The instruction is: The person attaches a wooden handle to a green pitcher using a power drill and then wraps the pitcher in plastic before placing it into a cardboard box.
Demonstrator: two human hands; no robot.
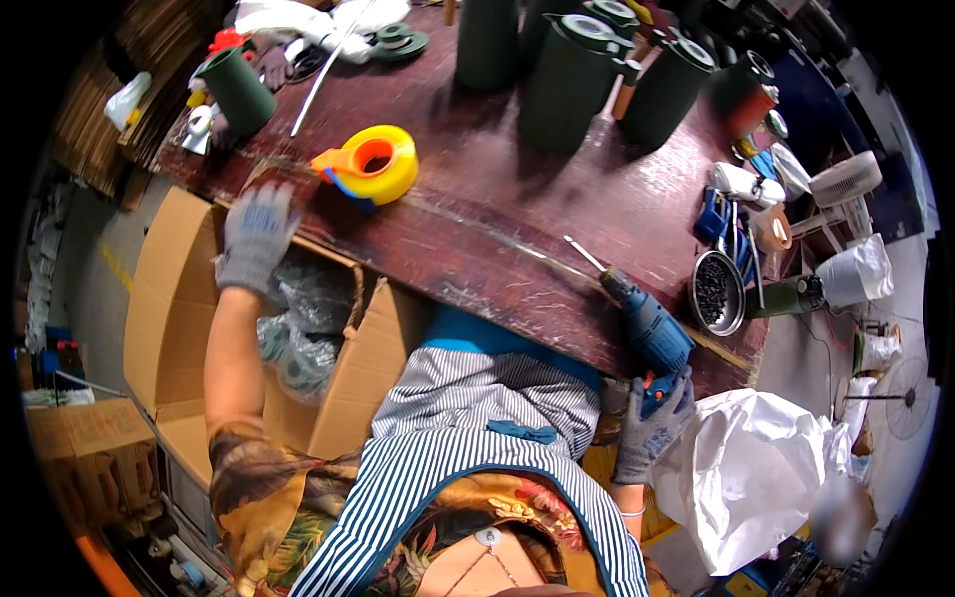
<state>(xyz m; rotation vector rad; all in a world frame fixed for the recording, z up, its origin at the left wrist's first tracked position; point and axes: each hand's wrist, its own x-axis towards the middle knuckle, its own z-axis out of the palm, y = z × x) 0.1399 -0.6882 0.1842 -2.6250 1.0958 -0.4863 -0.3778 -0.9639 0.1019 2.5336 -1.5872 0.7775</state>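
Note:
My left hand, in a grey glove, is at the table's edge above an open cardboard box. Its fingers stretch forward with nothing visible in them. Inside the box lie items in clear plastic wrap; their kind is hard to make out. At the right end of the table, my gloved right hand grips the handle of a blue power drill. The drill rests along the table edge, its long bit pointing toward the far left. A roll of yellow tape with an orange part lies near my left hand.
Several dark green jugs stand at the back of the table. A green cylinder stands far left. A metal bowl of small dark screws sits right of the drill. A white plastic bag bulges beside my right hand.

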